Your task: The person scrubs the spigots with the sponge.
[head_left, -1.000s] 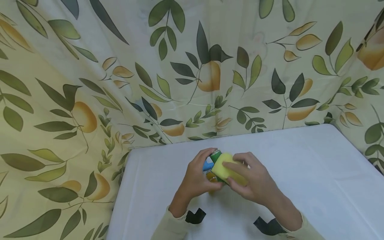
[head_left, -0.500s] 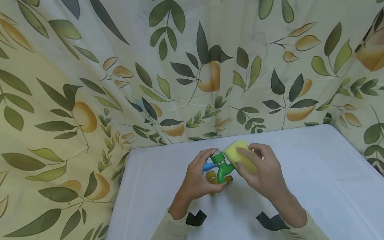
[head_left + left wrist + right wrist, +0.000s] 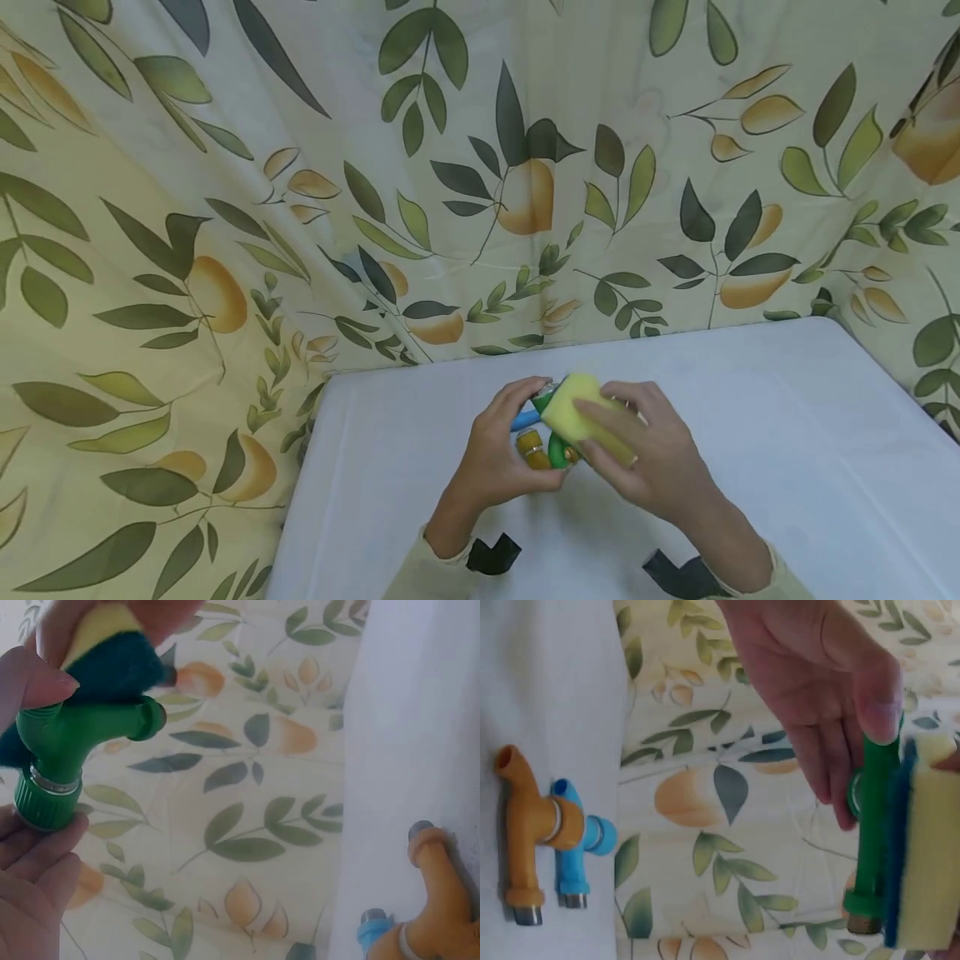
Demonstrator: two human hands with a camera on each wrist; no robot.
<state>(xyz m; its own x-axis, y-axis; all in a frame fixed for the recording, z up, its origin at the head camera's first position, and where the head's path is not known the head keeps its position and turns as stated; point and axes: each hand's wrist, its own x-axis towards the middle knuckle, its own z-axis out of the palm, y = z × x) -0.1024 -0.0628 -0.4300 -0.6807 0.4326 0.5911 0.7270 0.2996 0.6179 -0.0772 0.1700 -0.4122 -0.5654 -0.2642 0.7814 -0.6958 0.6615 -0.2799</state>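
My left hand [image 3: 498, 454] holds a green plastic tap [image 3: 67, 742] between thumb and fingertips, gripping it at the ends. In the left wrist view its ribbed collar rests against the fingers and its threaded inlet points right. My right hand [image 3: 663, 458] grips a yellow sponge [image 3: 581, 408] with a dark green scouring side [image 3: 120, 667]. That scouring side lies against the tap's body, and in the head view the sponge covers much of the tap.
An orange tap [image 3: 525, 832] and a blue tap [image 3: 571, 862] lie side by side on the white table [image 3: 750, 417], beneath the hands. Behind the table hangs a leaf-and-fruit patterned curtain [image 3: 465, 208].
Half a second ago the sponge was up and to the right, showing more of the green tap. Now it is back down and left over it. My left hand keeps its grip.
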